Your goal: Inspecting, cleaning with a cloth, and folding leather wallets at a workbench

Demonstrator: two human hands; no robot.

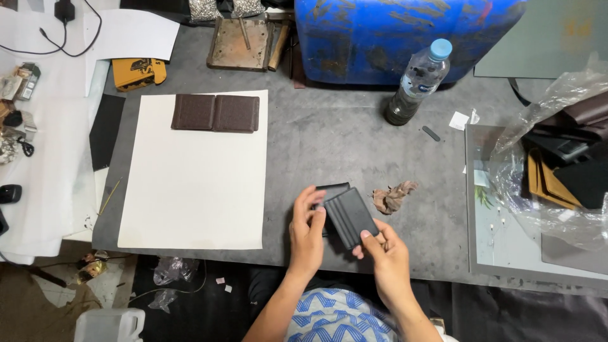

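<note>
Right now both hands are closed on a dark wallet piece, held just above the grey counter near its front edge. The left hand pinches its left side; the right hand grips the lower corner with thumb on top. It looks light, thin and flexible, probably best held by the edges. A brown folded wallet lies on a cream sheet. A clear bottle with a blue cap stands beside a blue drum.

Both hands, left and right, meet at mid-chest, fingers curled and gripping, forearms angled inward.
</note>
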